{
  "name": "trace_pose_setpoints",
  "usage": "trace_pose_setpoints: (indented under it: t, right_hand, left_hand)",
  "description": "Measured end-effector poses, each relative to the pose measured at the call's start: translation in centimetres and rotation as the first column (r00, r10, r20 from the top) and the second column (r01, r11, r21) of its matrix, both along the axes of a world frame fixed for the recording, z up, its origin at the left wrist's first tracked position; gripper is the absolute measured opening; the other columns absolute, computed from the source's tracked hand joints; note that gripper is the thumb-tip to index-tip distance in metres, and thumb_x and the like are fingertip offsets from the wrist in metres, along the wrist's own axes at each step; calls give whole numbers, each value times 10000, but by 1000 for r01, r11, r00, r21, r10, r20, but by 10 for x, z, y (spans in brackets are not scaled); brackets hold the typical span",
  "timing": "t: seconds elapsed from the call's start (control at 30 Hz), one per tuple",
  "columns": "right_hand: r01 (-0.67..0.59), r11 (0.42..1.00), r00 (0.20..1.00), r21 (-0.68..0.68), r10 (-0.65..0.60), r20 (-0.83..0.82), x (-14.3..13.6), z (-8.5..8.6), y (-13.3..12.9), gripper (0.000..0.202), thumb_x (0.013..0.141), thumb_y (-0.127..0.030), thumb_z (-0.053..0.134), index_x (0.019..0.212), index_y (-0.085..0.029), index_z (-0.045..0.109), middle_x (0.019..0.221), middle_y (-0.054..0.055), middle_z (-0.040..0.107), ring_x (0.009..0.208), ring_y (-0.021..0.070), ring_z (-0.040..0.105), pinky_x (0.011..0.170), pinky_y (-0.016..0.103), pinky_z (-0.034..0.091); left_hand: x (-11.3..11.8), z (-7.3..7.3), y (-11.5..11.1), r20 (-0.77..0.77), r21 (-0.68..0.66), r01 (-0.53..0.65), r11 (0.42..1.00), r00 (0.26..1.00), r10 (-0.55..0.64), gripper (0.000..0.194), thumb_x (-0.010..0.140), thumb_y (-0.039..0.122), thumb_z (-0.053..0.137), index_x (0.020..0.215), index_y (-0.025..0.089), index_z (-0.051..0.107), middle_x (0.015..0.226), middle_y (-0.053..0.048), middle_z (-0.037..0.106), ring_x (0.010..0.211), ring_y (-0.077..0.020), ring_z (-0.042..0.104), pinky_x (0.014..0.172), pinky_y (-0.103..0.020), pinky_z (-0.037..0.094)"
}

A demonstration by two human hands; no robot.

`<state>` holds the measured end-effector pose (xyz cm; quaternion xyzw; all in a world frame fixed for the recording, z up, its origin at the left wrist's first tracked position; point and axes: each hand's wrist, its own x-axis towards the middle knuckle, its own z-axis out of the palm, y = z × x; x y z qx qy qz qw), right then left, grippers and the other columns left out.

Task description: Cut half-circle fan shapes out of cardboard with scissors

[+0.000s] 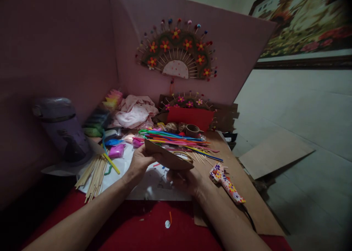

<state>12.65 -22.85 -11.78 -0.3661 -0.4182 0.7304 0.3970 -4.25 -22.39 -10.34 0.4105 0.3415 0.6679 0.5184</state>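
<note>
My left hand point(139, 166) grips a curved piece of brown cardboard point(166, 156) by its left end, thumb on the near face and the other fingers mostly hidden behind. Right under the cardboard's lower edge is my right hand point(184, 182), its fingers curled and blurred; a thin pale tip shows near them, but what it is I cannot tell. Beyond the cardboard lies a bundle of coloured pipe cleaners point(176, 138). A flower-patterned glue gun point(227, 185) rests to the right of my right hand.
Wooden sticks point(95, 175) and a purple bottle point(62, 133) stand left. Pink clay packets point(117, 151), polka-dot cloth point(136, 109) and a red sheet point(189, 118) lie farther back. A decorated cardboard fan point(176, 49) hangs on the panel. Flat cardboard point(247, 214) covers the table's right side.
</note>
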Motion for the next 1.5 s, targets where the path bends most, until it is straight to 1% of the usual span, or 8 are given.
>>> trace_pose_setpoints:
  t: [0.1,0.43,0.53,0.63,0.77,0.97,1.17,1.5]
  right_hand:
    - [-134,972,989,-192,117,-94,1,-2,1,272,781,-410,503,808,-156,598,550,63,655,307,54,310,332,148,139]
    - [-156,969,986,-193,141,-86,3,-1,2,296,796,-447,504,880,-170,570,562,61,659,314,48,313,343,152,150]
    - [-187,973,982,-133,183,-42,3,0,-1,316,775,-466,536,887,-175,589,552,51,655,312,47,320,351,160,172]
    - [-186,981,981,59,181,74,1,1,-4,338,711,-517,627,798,-190,619,509,7,609,350,77,410,361,177,219]
    - [20,961,992,277,-55,117,-1,7,0,430,686,-610,656,680,-180,625,529,-9,575,454,110,480,424,211,335]
    - [53,950,998,307,-56,0,3,19,-1,475,767,-621,594,849,-164,695,727,44,644,588,128,538,551,242,410]
    - [101,938,994,331,-111,11,-1,18,-6,276,657,-418,766,694,-174,642,646,-20,556,582,94,458,539,208,346]
    - [53,962,999,268,-48,-26,-1,13,-4,375,772,-542,624,769,-168,648,658,-5,545,540,96,442,502,217,317]
  left_hand:
    - [0,-1,0,-4,8,13,1000,1000,-13,318,467,150,819,761,166,698,731,0,719,690,-158,627,683,-281,514]
    - [-2,-3,1,-20,13,19,1000,1000,-19,318,487,173,835,775,166,699,735,0,718,690,-156,622,678,-269,502]
    - [-2,-2,0,-12,15,48,999,999,-48,340,520,200,841,833,166,712,783,-13,728,732,-154,629,702,-253,496]
    - [-3,1,-3,41,-31,94,995,995,-93,347,551,252,838,861,160,714,792,-28,727,738,-154,633,693,-240,495]
    - [-6,5,-5,88,-104,198,975,978,-190,384,517,279,854,846,146,707,778,-43,718,681,-151,630,641,-239,499]
    - [-6,4,-6,31,-128,292,948,957,-290,374,496,277,858,805,144,694,721,-26,684,642,-144,613,605,-232,493]
    - [-6,1,-6,-3,-125,308,943,950,-311,313,532,274,839,775,144,692,693,-16,669,608,-129,595,574,-217,477]
    - [-4,3,-6,33,-170,304,937,952,-303,378,481,281,859,779,127,686,694,-27,680,607,-138,611,570,-222,492]
